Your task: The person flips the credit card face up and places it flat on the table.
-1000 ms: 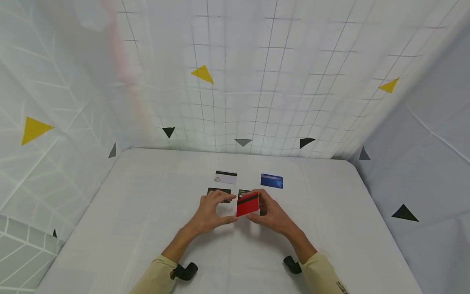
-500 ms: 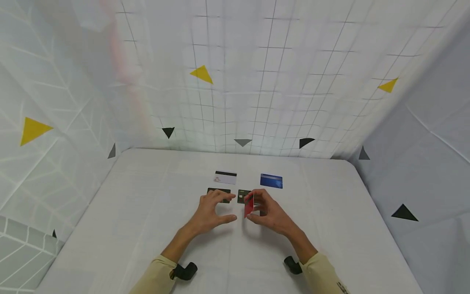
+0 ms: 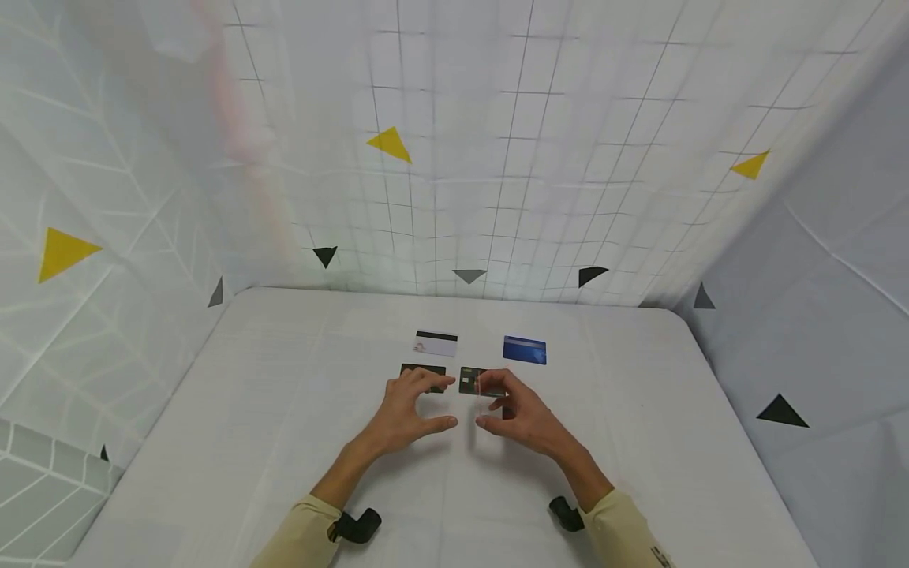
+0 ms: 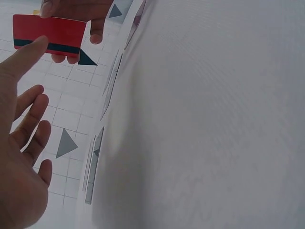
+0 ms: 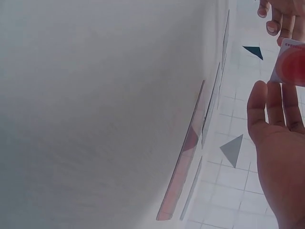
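My right hand (image 3: 525,414) pinches a red bank card between thumb and fingers above the table. The head view catches this card nearly edge-on. Its red back with a dark stripe faces the left wrist view, where the card (image 4: 57,31) appears beyond my left thumb. A red and white face of the card (image 5: 291,64) shows in the right wrist view. My left hand (image 3: 401,410) is held beside it, thumb and fingers spread apart with nothing between them. Behind the hands lie a black card (image 3: 408,368) and a dark green chip card (image 3: 466,380), each partly covered by fingers.
Farther back lie a white card with a black stripe (image 3: 435,344) and a blue card (image 3: 525,349). Another card (image 5: 177,179) lies flat near my right hand, mostly hidden in the head view. White cloth covers the table (image 3: 305,371); patterned curtains surround it.
In my right hand, the red card has turned from showing its striped back to standing edge-on to the head view. My left hand has stayed almost still, and the cards on the table have not moved.
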Demonstrator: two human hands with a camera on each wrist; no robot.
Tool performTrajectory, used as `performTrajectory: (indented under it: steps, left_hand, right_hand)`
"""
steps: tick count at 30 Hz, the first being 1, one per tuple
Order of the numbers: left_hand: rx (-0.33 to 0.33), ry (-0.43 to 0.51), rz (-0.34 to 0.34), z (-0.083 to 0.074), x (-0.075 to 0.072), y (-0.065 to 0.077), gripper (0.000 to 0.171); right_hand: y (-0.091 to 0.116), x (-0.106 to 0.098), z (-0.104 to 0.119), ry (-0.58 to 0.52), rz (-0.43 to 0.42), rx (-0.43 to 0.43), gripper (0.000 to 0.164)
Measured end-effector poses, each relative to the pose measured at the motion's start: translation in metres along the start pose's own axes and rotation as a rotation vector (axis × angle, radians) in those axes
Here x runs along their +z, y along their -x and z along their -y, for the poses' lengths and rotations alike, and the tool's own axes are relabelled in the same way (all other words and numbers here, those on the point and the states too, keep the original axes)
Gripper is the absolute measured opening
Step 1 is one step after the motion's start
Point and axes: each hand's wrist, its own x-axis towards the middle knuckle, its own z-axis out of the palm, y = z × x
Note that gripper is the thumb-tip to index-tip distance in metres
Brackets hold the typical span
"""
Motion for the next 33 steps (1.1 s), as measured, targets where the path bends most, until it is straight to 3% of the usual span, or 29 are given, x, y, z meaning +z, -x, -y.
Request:
performTrajectory:
  steps: [9,20,33]
  left_hand:
    - [0.018,0.040,0.030,-0.0029,-0.0036,-0.0004,0.067]
    - [0.011,-0.009,0.032,-0.0066,-0.0085,-0.0018,0.068]
    - [0.054,-0.017,0.028,-0.0061,-0.0066,0.0000,0.067]
  right_hand:
    - [-0.0003,-0.0026,0.0017,0.081,-0.008,-0.041,0.060]
    - [-0.0013,0.0006,-0.0003,0.245,0.000,-0.068,0.061]
    - [-0.0006,0.0025,0.0022,0.373,0.032,-0.081,0.057]
